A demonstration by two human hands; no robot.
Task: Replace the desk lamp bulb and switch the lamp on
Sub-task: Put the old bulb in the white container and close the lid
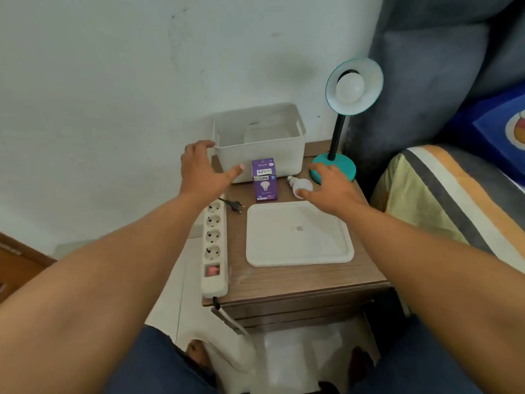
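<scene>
A teal desk lamp [336,163] stands at the back right of a small wooden table [298,282], its shade tilted up with a white bulb [350,87] screwed in. A loose white bulb [299,185] lies on the table left of the lamp base. A purple bulb box [264,180] stands beside it. My right hand [331,189] hovers over the loose bulb, thumb touching it, fingers spread. My left hand [203,166] is spread open at the left corner of a white bin [255,143], holding nothing. The lamp's black plug [235,205] lies unplugged.
A white power strip [214,245] with a red switch runs along the table's left edge. A white tray [298,234] lies in front of the box. A wall is behind, a sofa with cushions to the right. My knees are below the table.
</scene>
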